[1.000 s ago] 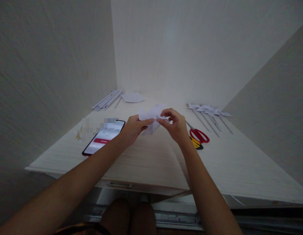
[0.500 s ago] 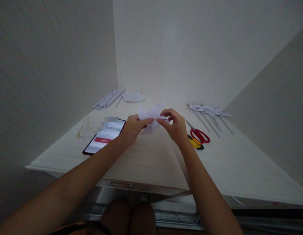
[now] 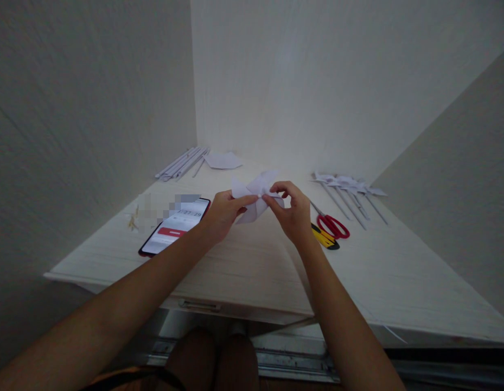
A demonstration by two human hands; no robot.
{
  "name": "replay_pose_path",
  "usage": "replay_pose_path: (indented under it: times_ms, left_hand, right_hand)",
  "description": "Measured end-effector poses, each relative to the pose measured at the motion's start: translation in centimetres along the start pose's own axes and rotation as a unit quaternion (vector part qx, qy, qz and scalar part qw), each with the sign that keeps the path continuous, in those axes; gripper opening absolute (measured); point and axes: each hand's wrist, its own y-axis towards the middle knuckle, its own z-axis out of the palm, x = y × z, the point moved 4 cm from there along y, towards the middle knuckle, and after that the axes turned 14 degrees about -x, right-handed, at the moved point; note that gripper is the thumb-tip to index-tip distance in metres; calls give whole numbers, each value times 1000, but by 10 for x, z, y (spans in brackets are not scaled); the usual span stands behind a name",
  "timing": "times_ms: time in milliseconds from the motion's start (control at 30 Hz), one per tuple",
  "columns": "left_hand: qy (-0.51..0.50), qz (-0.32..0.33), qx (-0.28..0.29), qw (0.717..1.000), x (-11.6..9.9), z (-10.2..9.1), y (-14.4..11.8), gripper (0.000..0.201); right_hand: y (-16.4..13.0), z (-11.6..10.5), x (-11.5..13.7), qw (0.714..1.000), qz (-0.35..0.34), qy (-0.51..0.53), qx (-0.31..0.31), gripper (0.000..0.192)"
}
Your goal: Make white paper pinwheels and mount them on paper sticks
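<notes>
Two hands: both hold one folded white paper pinwheel up above the white table, right in the middle.
Left hand: the left hand pinches the pinwheel from its left side, thumb on top.
Right hand: the right hand pinches the pinwheel at its middle, fingertips closed on the paper.
What changed: almost nothing since a second ago. Both hands have stayed in the same pinch, and the paper flaps have only turned a tiny bit.
What that means: I think the folding is at a slow, careful bit, with the middle being pressed or held together. It does not look done yet, as this pinwheel has no stick.
Left of the pinwheel: a phone lies flat with its screen lit.
Behind the pinwheel, to the left: a bunch of white paper sticks and a flat paper sheet.
Right of the pinwheel: red scissors and a yellow and black tool, just beside the right hand.
Farther right: finished pinwheels on sticks lie in a row.
</notes>
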Motion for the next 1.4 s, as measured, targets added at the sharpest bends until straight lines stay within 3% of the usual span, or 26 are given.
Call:
replay_pose_path:
  times_ms: [100, 300, 567, 733, 933, 1267, 1400]
  left_hand:
    - [-5, -3, -8, 1000, -1, 1, -1, 25]
    - [-6, -4, -21, 1000, -2, 0, -2, 24]
    - [25, 9, -49, 998, -1, -3, -1, 20]
    - [-20, 1, -6, 1000, -3, 2, -5, 23]
    - [-33, -20, 4, 999, -3, 4, -5, 25]
    - [68, 64, -100, 991, -6, -4, -4, 17]
    - [91, 98, -114, 984, -9, -6, -5, 23]
  right_hand:
    - [0, 1, -1, 1000, -9, 13, -8, 10]
    - [1, 1, -6, 998, 34, 57, -3, 12]
    - [0, 2, -3, 998, 37, 41, 15, 12]
    - [-1, 1, -3, 999, 32, 35, -23, 12]
    - [-2, 2, -2, 998, 43, 34, -33, 12]
    - [-3, 7, 0, 999, 32, 30, -1, 13]
    - [1, -1, 7, 999, 1, 14, -34, 10]
